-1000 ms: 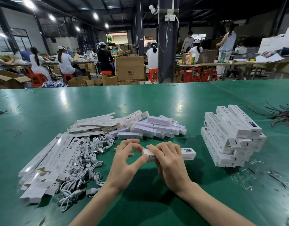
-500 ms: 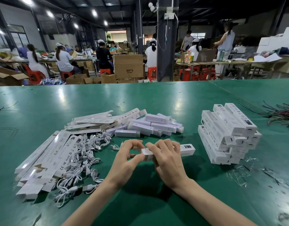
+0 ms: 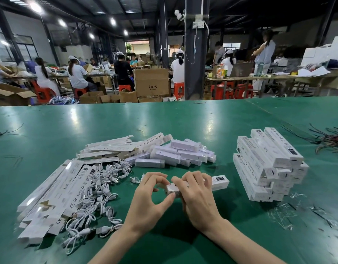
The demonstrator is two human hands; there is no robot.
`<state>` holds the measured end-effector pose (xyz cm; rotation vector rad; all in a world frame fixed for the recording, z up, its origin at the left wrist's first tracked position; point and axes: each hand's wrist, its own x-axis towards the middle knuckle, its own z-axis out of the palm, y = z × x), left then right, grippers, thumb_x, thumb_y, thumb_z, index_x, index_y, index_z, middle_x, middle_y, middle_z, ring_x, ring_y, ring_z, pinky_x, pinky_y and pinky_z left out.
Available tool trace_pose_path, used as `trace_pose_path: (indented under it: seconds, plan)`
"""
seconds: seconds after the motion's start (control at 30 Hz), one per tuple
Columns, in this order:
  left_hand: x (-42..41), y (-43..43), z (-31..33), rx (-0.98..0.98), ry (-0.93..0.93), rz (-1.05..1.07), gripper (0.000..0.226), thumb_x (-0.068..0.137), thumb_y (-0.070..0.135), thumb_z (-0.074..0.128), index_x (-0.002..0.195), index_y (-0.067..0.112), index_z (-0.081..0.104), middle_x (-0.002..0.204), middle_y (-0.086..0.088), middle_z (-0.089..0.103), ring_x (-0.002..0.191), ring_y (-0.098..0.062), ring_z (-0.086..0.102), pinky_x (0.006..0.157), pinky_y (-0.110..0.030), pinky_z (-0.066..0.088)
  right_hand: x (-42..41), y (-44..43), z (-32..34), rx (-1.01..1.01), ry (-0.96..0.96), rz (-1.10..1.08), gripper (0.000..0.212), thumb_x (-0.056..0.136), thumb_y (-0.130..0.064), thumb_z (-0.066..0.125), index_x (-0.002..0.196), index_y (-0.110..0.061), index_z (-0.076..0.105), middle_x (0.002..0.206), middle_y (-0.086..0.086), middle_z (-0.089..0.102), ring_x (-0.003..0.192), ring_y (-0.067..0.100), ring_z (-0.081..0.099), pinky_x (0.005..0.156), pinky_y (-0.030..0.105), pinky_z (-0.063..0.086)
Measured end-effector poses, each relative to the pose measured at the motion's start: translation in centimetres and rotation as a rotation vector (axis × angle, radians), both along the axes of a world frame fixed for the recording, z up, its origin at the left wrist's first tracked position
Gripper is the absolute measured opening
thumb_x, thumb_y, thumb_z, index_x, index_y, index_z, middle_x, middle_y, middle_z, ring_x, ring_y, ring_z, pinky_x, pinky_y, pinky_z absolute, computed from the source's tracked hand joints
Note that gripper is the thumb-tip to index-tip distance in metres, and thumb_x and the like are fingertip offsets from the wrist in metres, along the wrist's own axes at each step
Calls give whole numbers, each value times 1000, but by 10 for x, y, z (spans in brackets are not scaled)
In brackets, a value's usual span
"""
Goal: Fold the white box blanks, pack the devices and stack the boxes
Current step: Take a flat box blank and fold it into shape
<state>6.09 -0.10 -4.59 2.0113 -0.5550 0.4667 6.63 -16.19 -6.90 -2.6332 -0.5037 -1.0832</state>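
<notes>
The big green table (image 3: 183,121) holds all the work. On the right side stands a tall stack of closed boxes (image 3: 269,164), many of them, so a good part of the job looks done. On the left lie lots of flat box blanks (image 3: 55,193), not folded yet. Beside them is a tangle of white cables (image 3: 99,187). At the back, in the middle, sits a pile of small white devices (image 3: 183,151) waiting to be packed. So I think there is a lot left to do. Close to the front edge, the right hand (image 3: 196,197) is wrapped over the white box (image 3: 219,181) and holds it just above the table. The left hand (image 3: 147,202) pinches the near end of that box with thumb and fingers. It looks like the end flap is being tucked shut, but the flap itself is hidden. After that, this box should go on the stack.
</notes>
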Motion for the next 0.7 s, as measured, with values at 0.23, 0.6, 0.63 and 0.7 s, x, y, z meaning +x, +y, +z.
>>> trace_pose_path:
  seconds: [0.23,0.6,0.63,0.7]
  plan:
    - [3,5,1,-5,-57,1,26,74,10,81,90,25,65,106,12,59,103,-7,59,82,-15,47,-1,1,3,-26,-22,6,37,73,-7,67,108,-21,61,82,0,54,79,23,49,77,37,31]
    - [-1,8,6,31,4,-11,20,70,11,85,77,24,71,89,18,65,86,-10,63,72,-23,48,-7,-3,8,-135,-71,-27,42,74,-7,33,93,-22,68,78,4,56,79,23,41,75,37,28]
    - [0,10,7,49,14,-8,19,69,13,86,75,26,73,87,17,67,84,-10,63,71,-22,48,-8,-2,8,-149,-63,-26,46,70,-7,30,90,-22,68,78,4,56,79,24,43,76,37,28]
    - [1,15,10,91,42,-10,17,68,16,86,73,28,75,81,17,68,80,-8,65,69,-20,47,-10,-2,9,-191,-48,-26,50,66,-7,26,87,-22,68,78,4,57,77,26,51,77,38,28]
